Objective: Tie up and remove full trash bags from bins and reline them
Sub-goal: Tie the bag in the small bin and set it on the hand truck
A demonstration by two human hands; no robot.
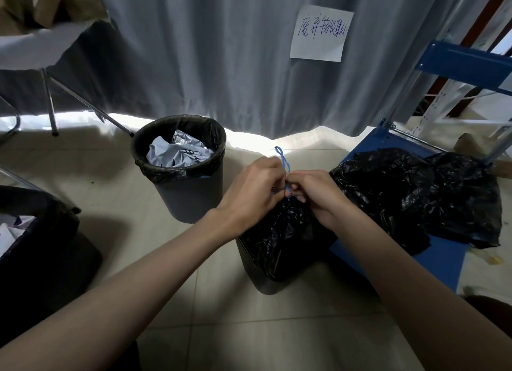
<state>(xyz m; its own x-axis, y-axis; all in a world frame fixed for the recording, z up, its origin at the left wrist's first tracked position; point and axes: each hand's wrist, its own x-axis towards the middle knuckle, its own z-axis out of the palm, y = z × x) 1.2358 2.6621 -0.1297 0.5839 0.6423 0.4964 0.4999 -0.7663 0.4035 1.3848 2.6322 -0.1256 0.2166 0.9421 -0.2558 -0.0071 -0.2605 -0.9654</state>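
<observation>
Two hands met over the gathered neck of a black bag [279, 240] that sat in a dark bin [266, 282] on the tiled floor [221, 329]. Left hand [249, 193] had fingers curled in, pinching the blue drawstring [285, 165] right at the neck. Right hand [321, 196] was also curled, fingertips pinching the same string, knuckles touching the left. String ran between both grips; a loop stuck up above the fingers, a short bit showed just below them against the plastic. Bag top was bunched directly under both hands, its body hanging below the wrists inside the bin, spilling over the bin's rim.

Second bin [180, 171] stood left of and beyond the hands, apart from them, lined in black and holding crumpled white paper [177, 154]. Third lined bin [38, 246] sat at the left edge of view, partly cut off, with paper in it too. Loose black bags [415, 196] lay in a heap on a blue cart deck [432, 259], just right of the right hand. Grey curtain [221, 51] hung behind, a handwritten paper sign [321, 33] stuck on it. Folding table [41, 49] with brown boxes sat in the top left corner.
</observation>
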